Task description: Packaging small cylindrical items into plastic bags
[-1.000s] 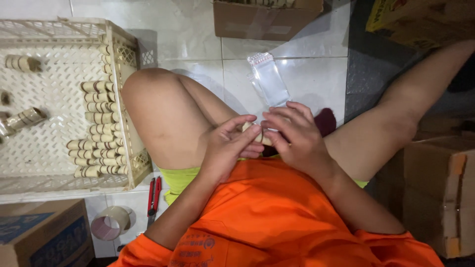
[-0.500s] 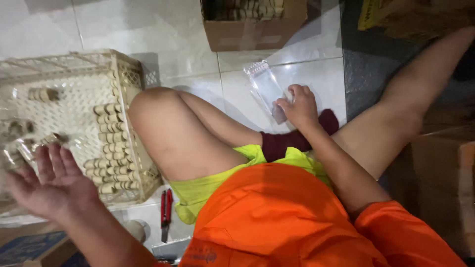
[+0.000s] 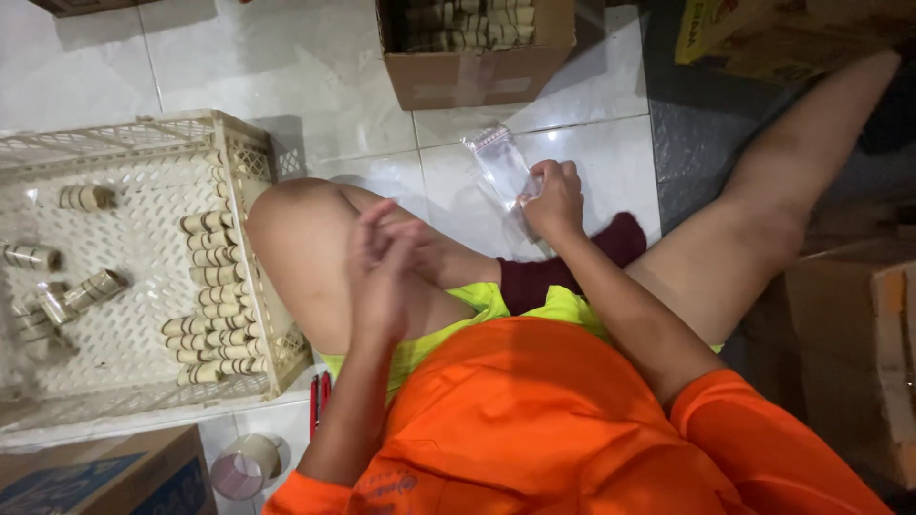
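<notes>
Crinkled clear plastic bag (image 3: 498, 167) in right hand (image 3: 553, 198)

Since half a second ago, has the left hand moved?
Yes. The left hand has swung from over the crate back toward the body; it is now above the left knee, empty and blurred.

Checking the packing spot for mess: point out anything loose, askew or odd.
In the white crate, most small rolls stand stacked along the right wall, but a few packed rolls lie scattered at odd angles on the left. Red-handled scissors and a tape roll lie on the floor.
</notes>
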